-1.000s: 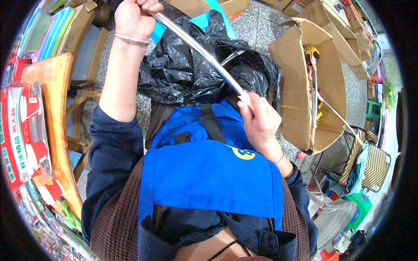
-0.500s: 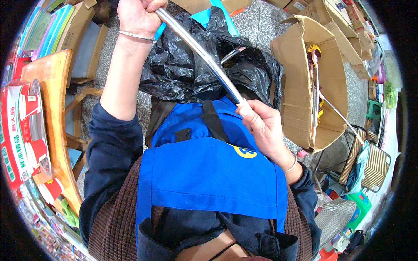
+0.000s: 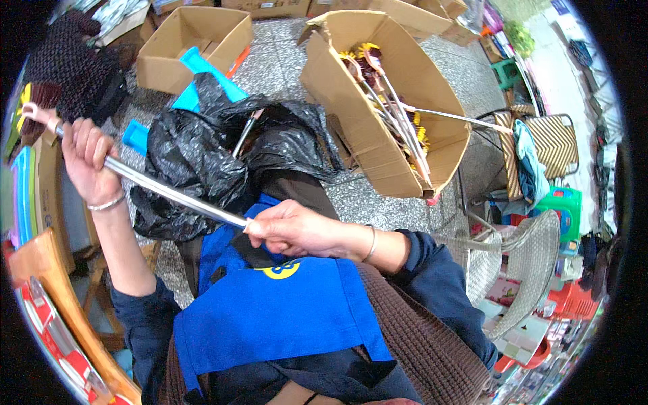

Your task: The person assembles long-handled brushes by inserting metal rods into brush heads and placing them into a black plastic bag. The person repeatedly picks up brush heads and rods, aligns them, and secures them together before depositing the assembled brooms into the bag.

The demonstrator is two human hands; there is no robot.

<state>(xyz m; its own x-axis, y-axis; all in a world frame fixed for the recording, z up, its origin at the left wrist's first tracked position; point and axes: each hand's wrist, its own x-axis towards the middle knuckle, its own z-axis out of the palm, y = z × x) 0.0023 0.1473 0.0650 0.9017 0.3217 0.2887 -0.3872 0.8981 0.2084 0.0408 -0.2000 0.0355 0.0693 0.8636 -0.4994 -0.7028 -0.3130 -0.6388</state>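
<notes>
A long-handled brush with a shiny metal pole [image 3: 175,196] slants across in front of me. Its pink socket and dark red and yellow bristle head [image 3: 42,101] are at the upper left, partly cut by the rim of the picture. My left hand [image 3: 92,162] is closed around the pole just below the socket. At the pole's lower end, my right hand [image 3: 290,229] grips it with thumb and fingers, above my blue apron [image 3: 277,317]. Beneath the pole lies a crumpled black plastic bag [image 3: 196,148], with another metal pole end [image 3: 247,131] sticking out of it.
To the right, an open cardboard box [image 3: 337,88] holds several similar brushes, one handle poking over its side. Blue plastic pieces [image 3: 209,74] lie beyond the bag, near another open carton [image 3: 162,64]. A wooden table edge [image 3: 50,270] is at left, a woven chair [image 3: 526,270] at right.
My view has turned to the right. The pole lies flatter and farther left, and its bristle head has come into sight. Both hands still hold it.
</notes>
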